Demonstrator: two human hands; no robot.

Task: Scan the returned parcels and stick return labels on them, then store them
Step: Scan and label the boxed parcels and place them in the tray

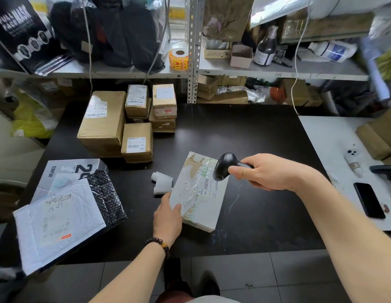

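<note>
A flat cardboard parcel [196, 193] with torn tape and a barcode label lies on the black table [256, 138]. My left hand [168, 215] grips its near left corner, thumb on top. My right hand [266, 173] grips a black barcode scanner [224, 166], whose head hangs just above the parcel's label. A small strip of white labels [162, 182] lies curled on the table, left of the parcel. A roll of orange and yellow stickers [178, 59] stands on the shelf behind.
Several brown boxes [129, 121] are stacked at the back left of the table. White mailers and a black bubble-wrapped packet [65, 206] lie at the near left. A white table [334, 149] on the right carries a phone [368, 200] and boxes. Cluttered metal shelves [192, 71] stand behind.
</note>
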